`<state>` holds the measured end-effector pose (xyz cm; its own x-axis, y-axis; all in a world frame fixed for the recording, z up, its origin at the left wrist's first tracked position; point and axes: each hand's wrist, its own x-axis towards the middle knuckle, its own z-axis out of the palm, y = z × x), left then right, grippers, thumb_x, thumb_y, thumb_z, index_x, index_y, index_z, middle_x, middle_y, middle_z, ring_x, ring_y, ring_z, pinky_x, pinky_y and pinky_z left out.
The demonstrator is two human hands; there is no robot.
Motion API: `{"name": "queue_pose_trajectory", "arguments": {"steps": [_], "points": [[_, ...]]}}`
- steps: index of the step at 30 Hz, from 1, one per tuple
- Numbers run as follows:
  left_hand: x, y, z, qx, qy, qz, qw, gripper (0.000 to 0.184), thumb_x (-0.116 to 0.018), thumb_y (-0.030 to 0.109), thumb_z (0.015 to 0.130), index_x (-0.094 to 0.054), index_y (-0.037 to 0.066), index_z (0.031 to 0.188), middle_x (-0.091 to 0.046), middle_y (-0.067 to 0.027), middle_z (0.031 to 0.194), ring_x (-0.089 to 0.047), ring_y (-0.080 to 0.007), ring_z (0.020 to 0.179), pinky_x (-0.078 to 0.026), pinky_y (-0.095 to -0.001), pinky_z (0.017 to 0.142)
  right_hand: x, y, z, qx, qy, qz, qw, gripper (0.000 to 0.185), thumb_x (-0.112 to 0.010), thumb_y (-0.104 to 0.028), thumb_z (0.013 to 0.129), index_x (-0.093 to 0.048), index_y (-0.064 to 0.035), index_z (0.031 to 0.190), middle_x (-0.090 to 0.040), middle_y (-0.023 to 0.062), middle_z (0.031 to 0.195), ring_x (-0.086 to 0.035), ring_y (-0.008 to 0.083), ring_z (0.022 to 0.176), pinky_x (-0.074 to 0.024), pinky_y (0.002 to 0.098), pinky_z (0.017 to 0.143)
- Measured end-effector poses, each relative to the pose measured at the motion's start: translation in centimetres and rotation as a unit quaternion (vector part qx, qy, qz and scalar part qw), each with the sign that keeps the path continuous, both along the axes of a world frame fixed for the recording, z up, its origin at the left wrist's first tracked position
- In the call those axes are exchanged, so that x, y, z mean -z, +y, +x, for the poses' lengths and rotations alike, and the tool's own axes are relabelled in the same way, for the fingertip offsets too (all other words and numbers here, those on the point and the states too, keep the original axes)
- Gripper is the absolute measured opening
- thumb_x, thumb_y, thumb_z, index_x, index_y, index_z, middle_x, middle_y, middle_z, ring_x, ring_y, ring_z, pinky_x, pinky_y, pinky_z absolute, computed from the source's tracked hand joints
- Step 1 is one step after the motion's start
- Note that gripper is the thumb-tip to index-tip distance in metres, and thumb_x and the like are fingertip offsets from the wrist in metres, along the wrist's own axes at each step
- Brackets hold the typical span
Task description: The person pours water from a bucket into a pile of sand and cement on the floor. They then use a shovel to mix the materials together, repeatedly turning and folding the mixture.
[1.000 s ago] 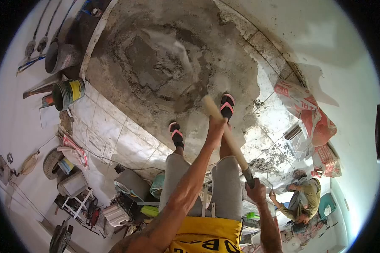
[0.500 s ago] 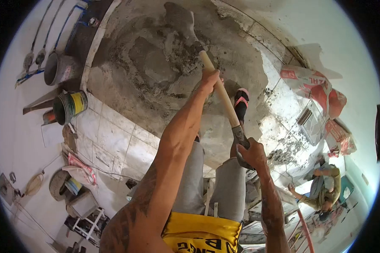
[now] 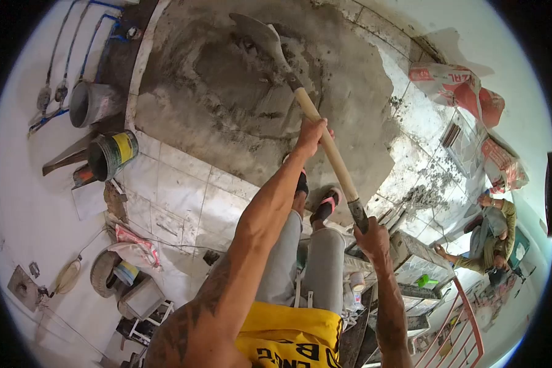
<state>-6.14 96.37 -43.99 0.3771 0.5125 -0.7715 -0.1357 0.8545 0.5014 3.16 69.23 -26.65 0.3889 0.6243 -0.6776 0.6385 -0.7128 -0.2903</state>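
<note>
A long-handled shovel slants across the middle of the view. My left hand is wrapped round its wooden shaft about halfway up. My right hand grips the dark handle end, near my thigh. The grey shovel blade is over the far part of a wide patch of wet cement mortar; I cannot tell how deep its tip sits. Rings and ridges mark the mortar round a wetter, darker middle. My sandalled foot stands at the near side of the patch.
Two buckets, a grey bucket and a yellow-labelled bucket, stand left of the mortar. Red-and-white cement bags lie along the right wall. A co-worker crouches at the right, beyond a red railing.
The shovel blade has turned and shifted slightly left and down. My right hand has moved slightly down, and my feet have stepped. The whole view has shifted a little.
</note>
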Motion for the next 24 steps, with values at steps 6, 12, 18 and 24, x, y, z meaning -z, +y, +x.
{"name": "queue_pose_trajectory", "arguments": {"steps": [6, 12, 18, 24], "points": [[-2.6, -5.9, -1.7, -0.035, -0.03, -0.036, 0.998, 0.024, -0.063, 0.011, 0.079, -0.044, 0.002, 0.091, -0.05, -0.0099, 0.081, -0.061, -0.0243, 0.071, -0.057, -0.0416, 0.066, -1.5, -7.0, -3.6, 0.029, -0.063, -0.064, 0.996, 0.04, -0.07, -0.033, 0.077, -0.051, -0.0024, 0.095, -0.063, 0.0225, 0.066, -0.063, 0.0432, 0.063, -0.05, 0.051, 0.057], [-3.3, -12.8, -5.6, -0.095, -0.093, -0.129, 0.983, 0.023, -0.063, 0.013, 0.081, -0.044, 0.005, 0.092, -0.048, -0.0061, 0.076, -0.057, -0.0224, 0.065, -0.054, -0.0377, 0.06, 1.0, -16.2, -8.9, 0.148, -0.011, -0.041, 0.988, 0.04, -0.073, -0.029, 0.077, -0.052, 0.0001, 0.094, -0.062, 0.0259, 0.076, -0.062, 0.0445, 0.073, -0.0478, 0.0499, 0.061], [-5.4, -14.0, -9.1, 0.023, -0.038, -0.058, 0.997, 0.021, -0.064, 0.018, 0.084, -0.047, 0.007, 0.086, -0.049, -0.0036, 0.074, -0.056, -0.0205, 0.065, -0.05, -0.0392, 0.059, -0.6, -15.9, -14.0, 0.203, 0.087, -0.085, 0.972, 0.045, -0.067, -0.034, 0.082, -0.054, 0.0065, 0.094, -0.063, 0.0301, 0.082, -0.063, 0.0437, 0.08, -0.0487, 0.0479, 0.068], [-2.2, -11.0, -8.9, 0.205, 0.073, 0.073, 0.973, 0.022, -0.064, 0.017, 0.085, -0.047, 0.004, 0.088, -0.052, -0.0073, 0.075, -0.059, -0.0217, 0.062, -0.053, -0.0414, 0.058, 3.2, -12.6, -18.5, 0.302, 0.176, -0.061, 0.935, 0.044, -0.067, -0.037, 0.082, -0.057, 0.0047, 0.093, -0.064, 0.0257, 0.077, -0.066, 0.0317, 0.069, -0.0478, 0.0443, 0.063]]}}
